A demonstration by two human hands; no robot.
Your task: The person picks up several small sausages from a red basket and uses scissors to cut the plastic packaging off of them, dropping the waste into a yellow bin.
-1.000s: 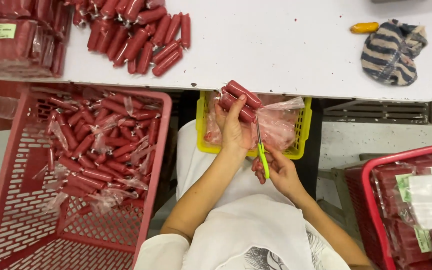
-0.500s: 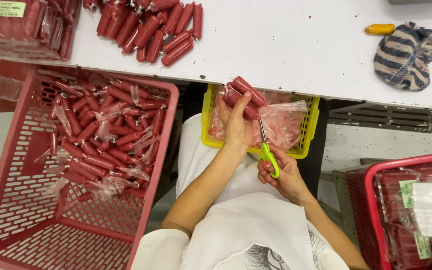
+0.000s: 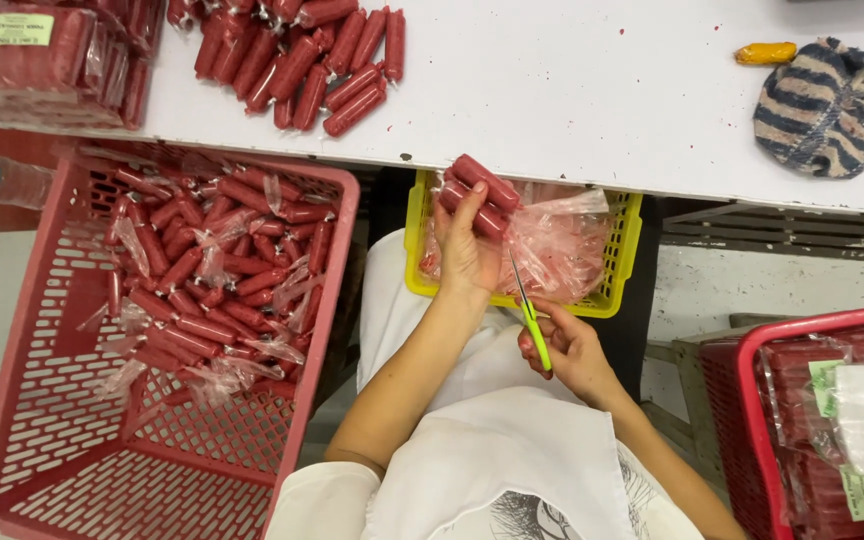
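Note:
My left hand (image 3: 465, 255) grips a bundle of red sausages (image 3: 480, 193) whose clear plastic wrap (image 3: 558, 245) hangs open over a yellow basket (image 3: 620, 272) on my lap. My right hand (image 3: 574, 348) holds green-handled scissors (image 3: 529, 312), blades pointing up toward the plastic just right of my left hand. The bundle's top sticks up to the edge of the white table (image 3: 572, 95).
A large red crate (image 3: 167, 330) of loose sausages and torn wrappers stands at my left. A pile of sausages (image 3: 302, 55) lies on the table, with wrapped packs (image 3: 37, 50) far left and a striped cloth (image 3: 822, 100) and an orange object (image 3: 766, 52) far right. Another red crate (image 3: 822, 420) holds packs at right.
The hands, sausage bundle and scissors keep the same pose; only the view shifts slightly, so the table and crates sit a little higher and left in frame.

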